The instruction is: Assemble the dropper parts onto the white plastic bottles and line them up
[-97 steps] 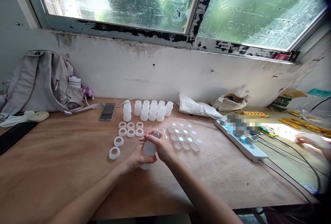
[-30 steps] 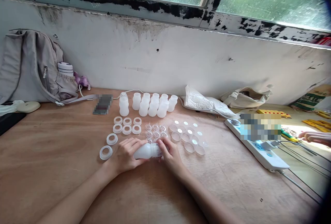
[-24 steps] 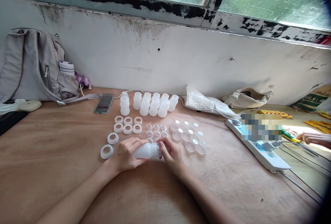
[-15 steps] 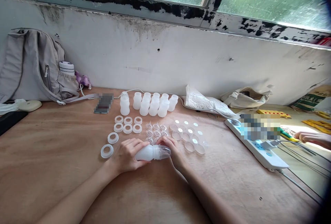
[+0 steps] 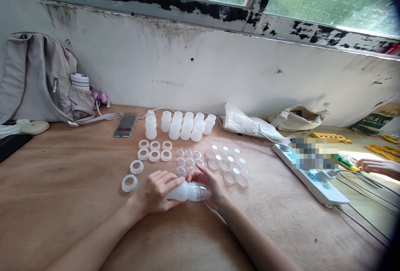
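Crosswise, the bottle (image 5: 178, 191), clear cap (image 5: 203, 193) rightward.

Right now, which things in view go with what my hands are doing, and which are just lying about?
Likely part of the job:
held bottle
other bottles
white rings
small clear pieces
clear caps

Apparently just lying about:
backpack
phone
power strip
white packet
pouch
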Demonstrator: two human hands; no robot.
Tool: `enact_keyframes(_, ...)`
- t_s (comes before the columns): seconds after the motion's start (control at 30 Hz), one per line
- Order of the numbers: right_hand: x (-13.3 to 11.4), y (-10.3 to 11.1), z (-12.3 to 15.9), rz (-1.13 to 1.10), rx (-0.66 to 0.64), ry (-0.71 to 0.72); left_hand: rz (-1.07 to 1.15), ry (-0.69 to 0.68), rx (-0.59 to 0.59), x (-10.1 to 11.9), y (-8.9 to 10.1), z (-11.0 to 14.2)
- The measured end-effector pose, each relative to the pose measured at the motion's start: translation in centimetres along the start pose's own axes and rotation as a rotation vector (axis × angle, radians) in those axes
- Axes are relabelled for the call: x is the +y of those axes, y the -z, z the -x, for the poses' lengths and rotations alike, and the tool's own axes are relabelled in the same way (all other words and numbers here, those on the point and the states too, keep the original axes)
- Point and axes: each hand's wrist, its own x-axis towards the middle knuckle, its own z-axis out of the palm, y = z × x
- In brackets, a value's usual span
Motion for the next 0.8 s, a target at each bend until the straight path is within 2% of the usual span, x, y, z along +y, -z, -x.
enact_keyframes(0.63, 0.45, 0.03, -0.01, -0.008, 0.001, -0.054, -0.03, -0.005, 0.026, 0.68, -0.02, -0.09)
enact_keyframes(0.8, 0.71, 0.11, -0.16, -0.02, 0.011, -0.022, -0.05, 0.009, 0.013, 0.76, -0.49, 0.03)
